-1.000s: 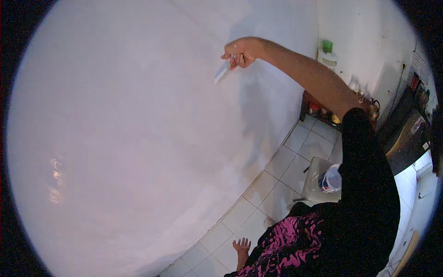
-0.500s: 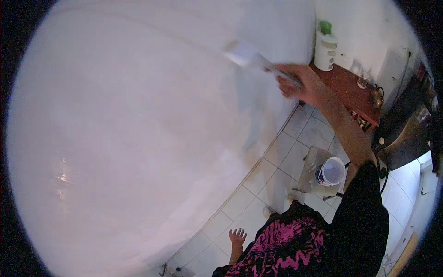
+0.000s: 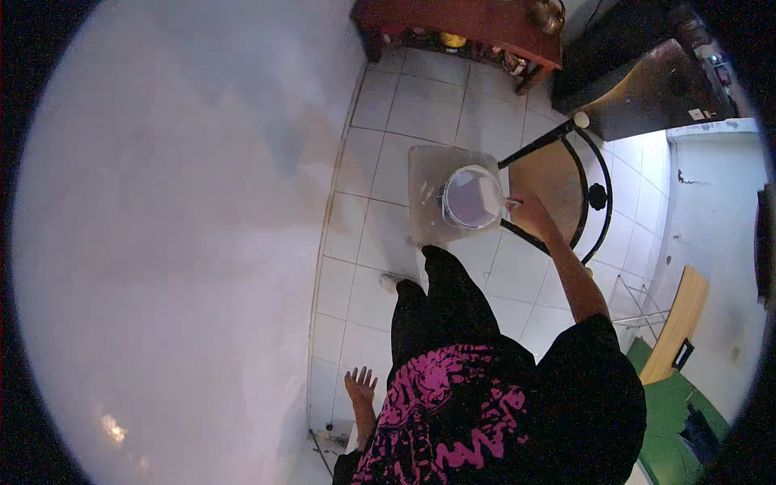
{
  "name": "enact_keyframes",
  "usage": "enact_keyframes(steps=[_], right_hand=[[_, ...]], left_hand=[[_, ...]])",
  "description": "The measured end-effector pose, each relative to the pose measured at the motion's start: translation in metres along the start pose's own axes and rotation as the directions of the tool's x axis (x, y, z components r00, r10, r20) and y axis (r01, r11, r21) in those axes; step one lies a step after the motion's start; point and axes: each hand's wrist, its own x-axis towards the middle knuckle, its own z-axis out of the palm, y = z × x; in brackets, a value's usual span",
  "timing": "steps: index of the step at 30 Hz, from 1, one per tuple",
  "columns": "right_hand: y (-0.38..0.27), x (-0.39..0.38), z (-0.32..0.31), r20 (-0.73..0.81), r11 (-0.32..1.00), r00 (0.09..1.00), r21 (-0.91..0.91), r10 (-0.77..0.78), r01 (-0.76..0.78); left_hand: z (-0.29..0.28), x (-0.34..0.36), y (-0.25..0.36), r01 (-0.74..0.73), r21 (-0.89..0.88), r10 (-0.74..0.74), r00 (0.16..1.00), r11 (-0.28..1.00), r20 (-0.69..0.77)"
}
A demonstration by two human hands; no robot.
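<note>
My right hand (image 3: 529, 213) reaches down to the rim of a white paint bucket (image 3: 473, 198) that stands on the tiled floor. The fingers are closed around a paintbrush (image 3: 510, 204); only a small pale bit of it shows at the bucket's edge. The bucket holds pale paint and rests on a grey sheet (image 3: 426, 174). My left hand (image 3: 361, 385) hangs low beside my hip, fingers spread, holding nothing, close to the white wall (image 3: 162, 242).
A round black metal-framed stool (image 3: 566, 174) stands just right of the bucket. A red-brown wooden table (image 3: 461, 20) and a dark cabinet (image 3: 638, 89) lie beyond. A wooden board (image 3: 679, 323) and a green mat (image 3: 667, 412) are at the right.
My right hand came down from the wall, where it held the brush up high, to the bucket on the floor. The view has tipped downward. The left hand stayed by my side.
</note>
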Motion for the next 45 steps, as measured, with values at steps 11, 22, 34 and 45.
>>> enact_keyframes(steps=[11,22,34,45], right_hand=[[0.041,0.099,0.083,-0.222,0.889,0.974,-0.435,0.046,-0.141],[0.047,0.120,0.135,-0.393,0.886,0.881,-0.262,0.263,-0.382],[0.097,0.155,0.180,-0.417,0.970,0.903,-0.242,-0.107,0.003],[0.064,0.114,0.142,0.058,0.965,0.994,-0.240,-0.092,0.104]], left_hand=[[0.130,-0.045,0.008,-0.091,0.178,0.066,0.988,0.980,0.142],[0.101,-0.045,-0.024,0.007,0.196,-0.005,1.000,0.980,-0.014],[0.106,-0.046,-0.023,-0.001,0.219,0.002,1.000,0.976,-0.003],[0.106,-0.043,-0.025,0.021,0.217,-0.010,0.999,0.976,-0.048]])
